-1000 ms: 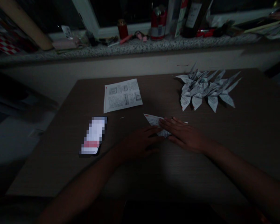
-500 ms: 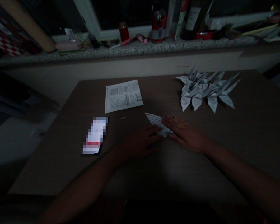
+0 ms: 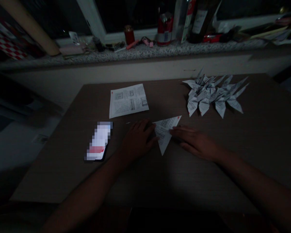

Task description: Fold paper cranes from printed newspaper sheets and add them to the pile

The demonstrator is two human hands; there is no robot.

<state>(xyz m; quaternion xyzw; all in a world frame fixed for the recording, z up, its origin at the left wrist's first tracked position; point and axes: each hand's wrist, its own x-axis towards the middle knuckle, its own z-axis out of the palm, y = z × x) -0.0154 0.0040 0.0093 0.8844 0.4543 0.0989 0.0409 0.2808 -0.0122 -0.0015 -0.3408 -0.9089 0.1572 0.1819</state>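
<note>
A sheet of printed paper folded into a triangle lies on the table between my two hands, one point toward me and a red-marked corner at the upper right. My left hand rests at its left edge, fingers stretched out, fingertips touching the paper. On the other side, my right hand lies flat with its fingertips at the right edge. Neither hand grips the paper. Behind it to the left is a flat printed sheet. Several folded paper shapes with pointed tips sit together at the back right.
A phone with a lit, blurred screen lies left of my left hand. The brown table stands against a wall below a stone window sill. A red can, a dark bottle and small items crowd the sill.
The folded paper has been turned, so its red-marked corner has gone from upper left to upper right. My left hand has moved off its lower side to the left edge; my right hand has drawn back slightly.
</note>
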